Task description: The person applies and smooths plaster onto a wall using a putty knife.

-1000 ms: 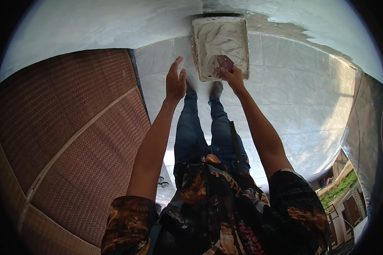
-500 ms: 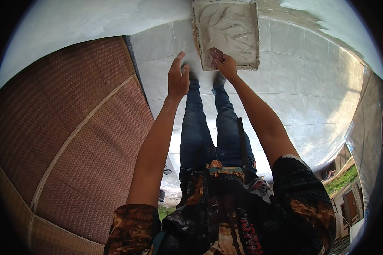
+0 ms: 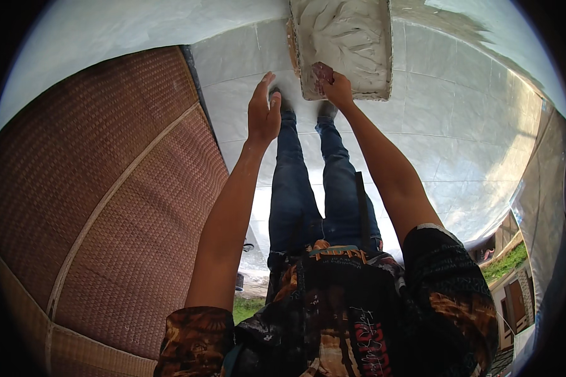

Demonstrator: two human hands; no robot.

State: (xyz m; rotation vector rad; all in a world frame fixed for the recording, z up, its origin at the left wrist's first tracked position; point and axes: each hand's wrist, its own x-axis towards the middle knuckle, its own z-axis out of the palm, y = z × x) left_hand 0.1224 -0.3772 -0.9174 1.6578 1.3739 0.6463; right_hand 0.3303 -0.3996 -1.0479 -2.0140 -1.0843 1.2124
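Note:
A shallow rectangular tray [image 3: 295,58] of white, wet plaster-like paste lies on the white tiled floor in front of my feet. My right hand [image 3: 336,88] reaches to the tray's near edge and is closed around a small reddish-brown object [image 3: 322,70], which touches the paste. What the object is cannot be made out. My left hand [image 3: 263,114] hangs in the air left of the tray, above my left shoe, with fingers extended and holding nothing.
A large brown woven panel [image 3: 107,188] fills the left side, edging the white tiled floor [image 3: 459,138]. My legs in blue jeans [image 3: 305,188] stand between my arms. Grass and small buildings [image 3: 509,261] show at the lower right.
The tray has grown larger and moved up in view as I lean closer. My right hand stays on the reddish-brown object at the tray's near edge. My left hand stays spread beside it.

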